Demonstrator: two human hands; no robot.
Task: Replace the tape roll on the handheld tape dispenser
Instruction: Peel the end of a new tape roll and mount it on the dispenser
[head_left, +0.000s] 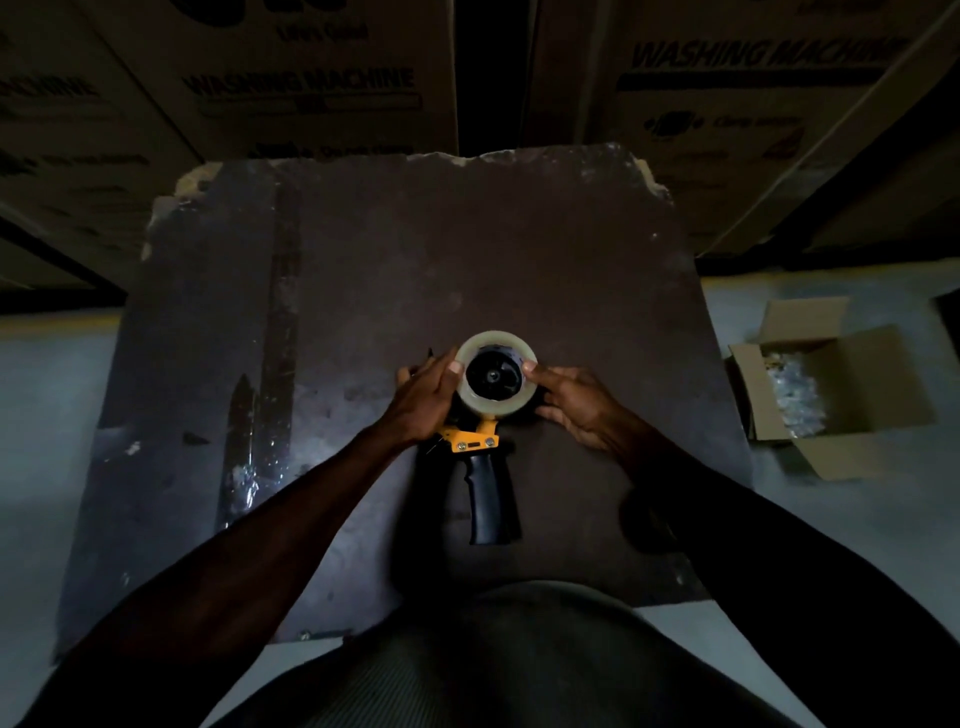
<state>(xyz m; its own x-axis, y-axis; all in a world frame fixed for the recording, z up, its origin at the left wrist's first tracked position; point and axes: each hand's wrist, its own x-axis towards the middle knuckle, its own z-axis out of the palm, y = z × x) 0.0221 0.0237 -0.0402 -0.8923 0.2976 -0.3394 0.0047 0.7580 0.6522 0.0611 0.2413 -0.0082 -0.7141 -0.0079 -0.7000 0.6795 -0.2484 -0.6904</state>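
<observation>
Both hands, left (423, 397) and right (569, 402), grip the tape roll (496, 374) seated on the dispenser (485, 467) mid-desk (363, 260); seating appears underway, threading likely follows.

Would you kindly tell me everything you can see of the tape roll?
The tape roll is a wide ring of clear, glossy tape, pale in the dim light. It sits flat side up around the black hub of the tape dispenser, which lies on the dark board. The left hand and the right hand press its rim from opposite sides, thumbs on the top edge.
</observation>
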